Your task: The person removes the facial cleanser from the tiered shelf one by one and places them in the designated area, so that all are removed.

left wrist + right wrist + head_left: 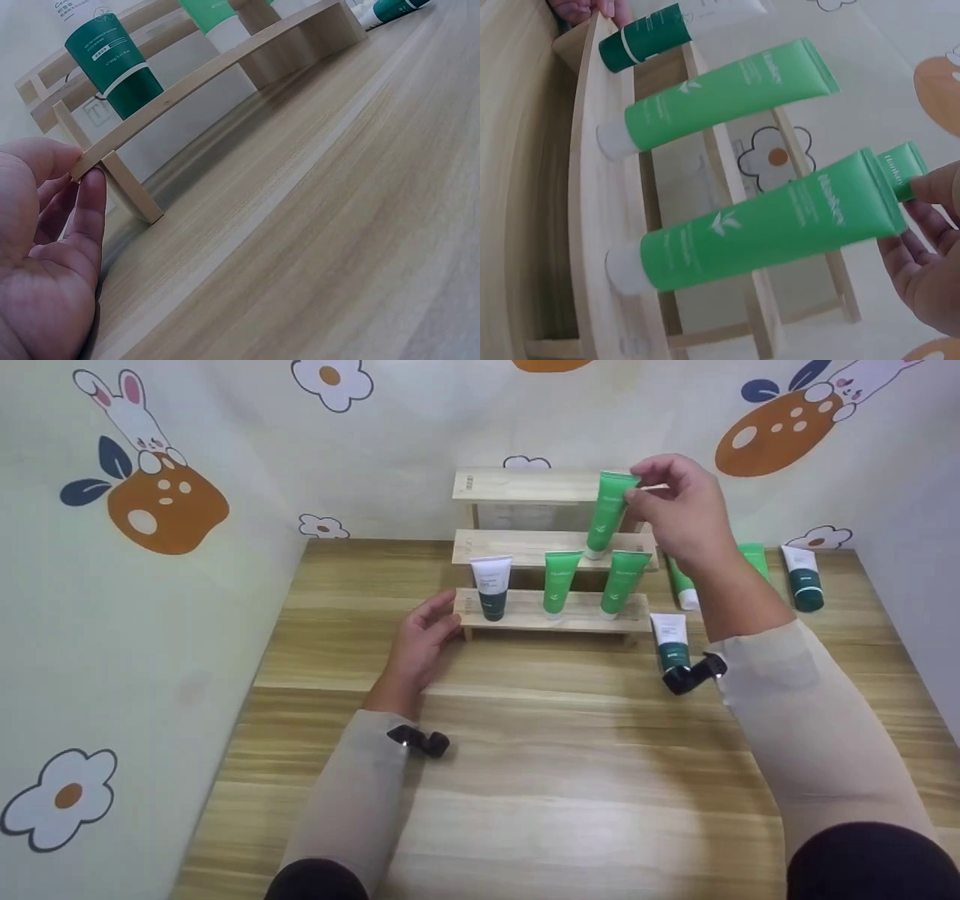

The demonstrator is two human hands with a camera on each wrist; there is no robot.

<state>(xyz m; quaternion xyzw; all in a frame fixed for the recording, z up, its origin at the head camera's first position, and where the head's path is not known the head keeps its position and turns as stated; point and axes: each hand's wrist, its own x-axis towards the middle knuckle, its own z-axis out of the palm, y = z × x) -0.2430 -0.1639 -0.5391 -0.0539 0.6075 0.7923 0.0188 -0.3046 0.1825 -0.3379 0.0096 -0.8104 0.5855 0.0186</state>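
My right hand (pixel 686 514) pinches a green tube (pixel 609 514) by its crimped top edge, its white cap at the middle step of a three-tier wooden rack (pixel 551 622). In the right wrist view that tube is mostly hidden behind a nearer one. On the front step stand a white and dark-green tube (pixel 492 589) at the left and two green tubes, one in the middle (pixel 560 585) and one at the right (pixel 624 585), all caps down. My left hand (pixel 424 641) grips the left end of the front step, thumb above and fingers below (pixel 90 210) the board.
Right of the rack, a white and dark-green tube (pixel 670 641) lies near its front corner. Behind my right forearm are a green tube (pixel 682 585), another green piece (pixel 754 559) and a white and dark-green tube (pixel 804 577). A patterned wall covering (pixel 405 450) rises behind the rack.
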